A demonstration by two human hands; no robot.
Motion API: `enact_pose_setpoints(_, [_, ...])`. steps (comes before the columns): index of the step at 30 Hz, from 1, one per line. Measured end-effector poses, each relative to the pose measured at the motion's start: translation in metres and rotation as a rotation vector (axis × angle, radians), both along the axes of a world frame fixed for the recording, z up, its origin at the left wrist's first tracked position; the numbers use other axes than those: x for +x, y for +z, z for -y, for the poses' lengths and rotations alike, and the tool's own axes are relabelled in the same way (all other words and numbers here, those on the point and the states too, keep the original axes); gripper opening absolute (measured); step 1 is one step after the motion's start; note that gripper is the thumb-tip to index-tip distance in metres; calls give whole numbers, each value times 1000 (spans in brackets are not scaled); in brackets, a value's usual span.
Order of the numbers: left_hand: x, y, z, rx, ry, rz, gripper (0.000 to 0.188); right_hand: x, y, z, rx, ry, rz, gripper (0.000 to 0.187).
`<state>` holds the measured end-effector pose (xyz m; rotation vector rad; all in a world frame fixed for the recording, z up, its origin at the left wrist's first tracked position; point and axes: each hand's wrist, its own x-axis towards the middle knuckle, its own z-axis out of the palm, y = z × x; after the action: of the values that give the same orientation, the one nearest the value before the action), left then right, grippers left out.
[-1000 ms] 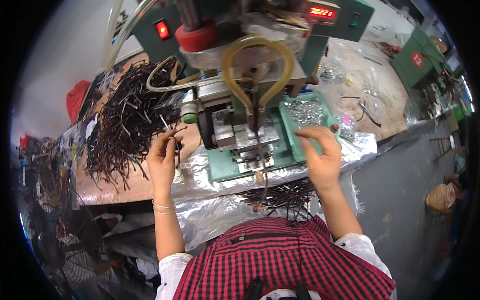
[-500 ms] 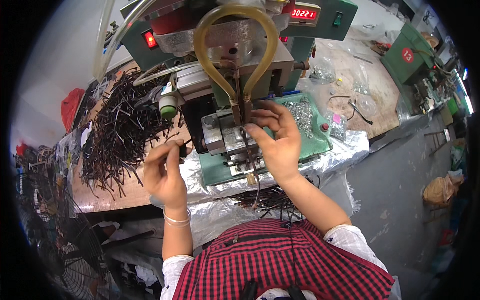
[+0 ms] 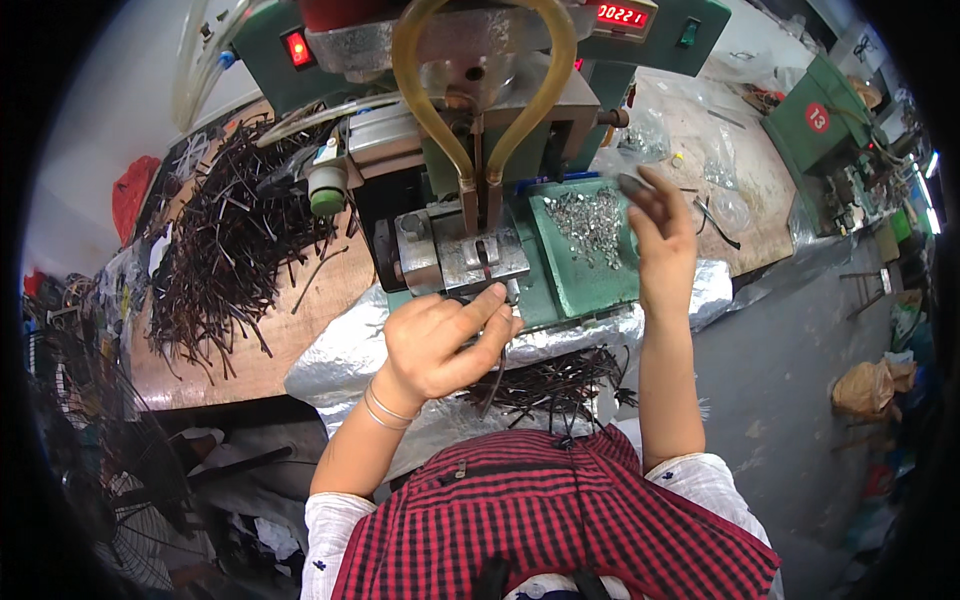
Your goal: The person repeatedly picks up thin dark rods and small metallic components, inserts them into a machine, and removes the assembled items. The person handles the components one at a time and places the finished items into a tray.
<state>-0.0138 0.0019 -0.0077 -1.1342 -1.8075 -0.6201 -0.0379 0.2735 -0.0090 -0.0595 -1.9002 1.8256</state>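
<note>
Currently | our left hand [image 3: 450,343], fingers narrowed on a dark strip [image 3: 497,376] at the metal block's [image 3: 488,262] near edge | strip's tail hangs nearer us than the block | our right hand [image 3: 664,235], right of the block, loosely curled, contents we cannot tell | strip: probably light, bendy; we'd pinch near its end

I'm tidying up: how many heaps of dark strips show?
2: larger heap left of the machine, smaller heap between machine and checked apron; others may be hidden.

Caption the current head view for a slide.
Left hand at a grey metal fixture, right hand beside a green rectangular tray of small silvery metal pieces.
</note>
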Motion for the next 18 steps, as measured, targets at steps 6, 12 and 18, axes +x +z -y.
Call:
enact_pose_setpoints(6, [1, -3, -2, 24, 5, 17, 25, 20, -64, -22, 637, -202, 178, 22])
enact_pose_setpoints(12, [14, -2, 1, 52, 31, 123, 28, 20, -60, 4, 979, -270, 97, 13])
enact_pose_setpoints(18, [78, 12, 59, 4, 301, 115, 26, 18, -71, 2, 960, -278, 13, 10])
